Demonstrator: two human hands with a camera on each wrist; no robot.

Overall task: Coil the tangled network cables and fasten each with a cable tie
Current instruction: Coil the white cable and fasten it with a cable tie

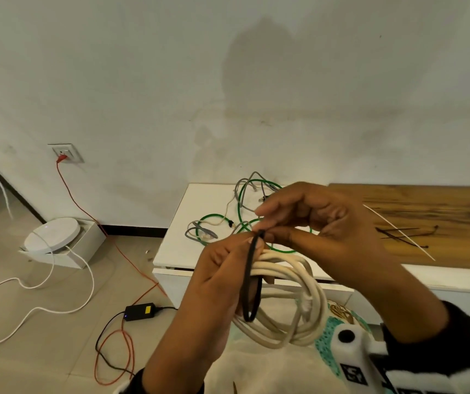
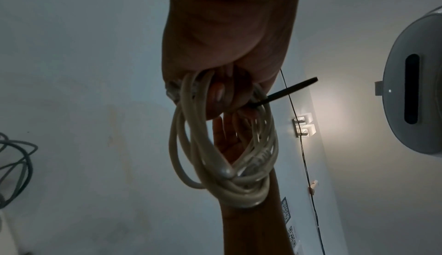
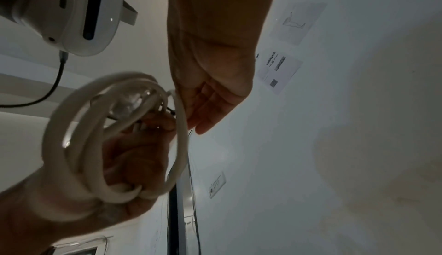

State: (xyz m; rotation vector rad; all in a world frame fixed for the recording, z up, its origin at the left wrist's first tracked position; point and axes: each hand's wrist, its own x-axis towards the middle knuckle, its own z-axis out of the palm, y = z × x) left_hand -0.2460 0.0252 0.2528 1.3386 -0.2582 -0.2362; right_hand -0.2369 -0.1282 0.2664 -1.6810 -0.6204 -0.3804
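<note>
A cream network cable (image 1: 285, 302), wound into a coil of several loops, is held at the lower centre of the head view, in front of the table's near edge. A black cable tie (image 1: 252, 277) is looped around one side of the coil, its ends brought together at the top. The coil is gripped by the left hand (image 1: 222, 282), with fingers curled round the bundle. The top of the tie is pinched between thumb and forefinger of the right hand (image 1: 322, 223), just above the left hand; the two hands are close together and touching at the tie.

Behind the hands, on the white table (image 1: 176, 251), a tangle of green and grey cables (image 1: 228, 220) is spread. To the right, on the wooden board (image 1: 432, 211), several spare cable ties (image 1: 404, 237), black and white, are laid.

On the floor at the left of the frame, a round white device (image 1: 53, 234) is seated in an open box, and a black power adapter (image 1: 141, 310) is lying beside red and black leads.
</note>
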